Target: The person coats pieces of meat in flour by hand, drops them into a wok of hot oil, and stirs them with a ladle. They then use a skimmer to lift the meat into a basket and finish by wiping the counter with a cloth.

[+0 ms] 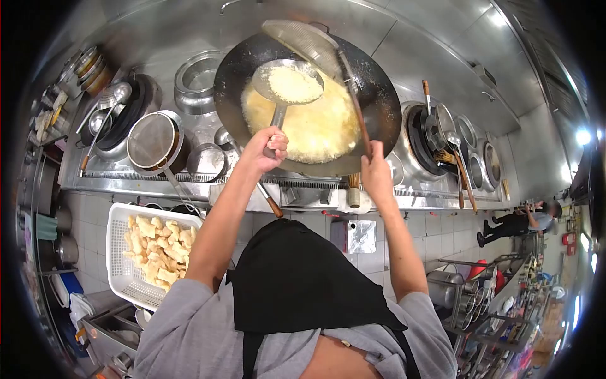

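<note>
A big black wok point(379, 95) holds foaming yellow oil. My left hand point(267, 149) grips the handle of a metal ladle point(287, 84), whose bowl is full of pale batter or fried bits above the oil. My right hand point(375, 170) holds the long wooden handle of a wire skimmer point(302, 39), whose mesh head is raised over the wok's far rim.
A white plastic basket point(120, 252) of golden fried pieces sits lower left. Strainers, pots and a steel bucket point(197, 79) crowd the left of the stove. More woks and ladles stand at right. Another person point(521, 222) is at far right.
</note>
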`<move>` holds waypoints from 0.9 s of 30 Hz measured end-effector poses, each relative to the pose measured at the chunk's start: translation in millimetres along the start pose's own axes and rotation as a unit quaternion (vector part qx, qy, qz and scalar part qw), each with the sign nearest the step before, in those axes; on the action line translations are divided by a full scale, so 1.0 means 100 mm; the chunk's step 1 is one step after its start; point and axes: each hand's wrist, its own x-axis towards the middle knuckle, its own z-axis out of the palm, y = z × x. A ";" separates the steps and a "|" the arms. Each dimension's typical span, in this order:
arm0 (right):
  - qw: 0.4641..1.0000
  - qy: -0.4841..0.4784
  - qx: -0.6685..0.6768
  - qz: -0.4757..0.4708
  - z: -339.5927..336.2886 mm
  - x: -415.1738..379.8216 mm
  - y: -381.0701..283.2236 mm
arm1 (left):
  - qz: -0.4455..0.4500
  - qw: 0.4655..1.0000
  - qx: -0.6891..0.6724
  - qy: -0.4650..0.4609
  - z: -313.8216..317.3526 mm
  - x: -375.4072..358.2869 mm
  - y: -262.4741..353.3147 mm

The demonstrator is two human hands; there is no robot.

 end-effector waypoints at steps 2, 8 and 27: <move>0.998 0.027 0.027 -0.044 -0.20 0.11 0.18 | -0.008 0.999 -0.011 -0.036 -0.07 -0.13 -0.03; 0.995 -0.030 0.024 0.096 -0.67 0.48 0.43 | -0.010 0.999 -0.009 -0.042 -0.02 -0.40 0.09; 0.879 -0.169 0.381 0.231 -0.08 0.89 1.06 | 0.049 0.995 0.070 0.044 0.01 -0.71 0.15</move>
